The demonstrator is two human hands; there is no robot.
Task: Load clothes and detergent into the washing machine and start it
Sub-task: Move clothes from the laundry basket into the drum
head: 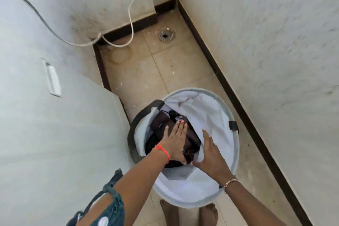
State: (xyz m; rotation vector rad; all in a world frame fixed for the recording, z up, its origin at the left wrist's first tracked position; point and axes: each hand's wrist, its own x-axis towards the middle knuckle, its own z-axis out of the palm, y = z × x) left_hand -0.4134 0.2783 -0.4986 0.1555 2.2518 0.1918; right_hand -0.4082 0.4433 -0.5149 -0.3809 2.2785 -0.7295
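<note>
Both hands are down in the round laundry basket [233, 115] that stands on the tiled floor [165, 64] just in front of the person's feet, beside a large white surface on the left (likely the washing machine [45, 134], though no lid or controls show). The dark clothes [192, 136] lie bunched in the bottom of the basket, under its pale liner. The left hand [177, 138] rests flat and spread on top of the pile, fingers straight, gripping nothing yet; the right hand [211, 154] is also spread, pushing the white liner aside at the pile's edge, not closed on anything. The clothes should be soft, limp and fairly light, so they will sag and trail once lifted; a good hold would be a deep scoop under the bundle with both hands, gathering loose ends. The heap has no clear direction: its visible patch runs roughly from near the person toward the far rim, but that is only the gap in the liner.
</note>
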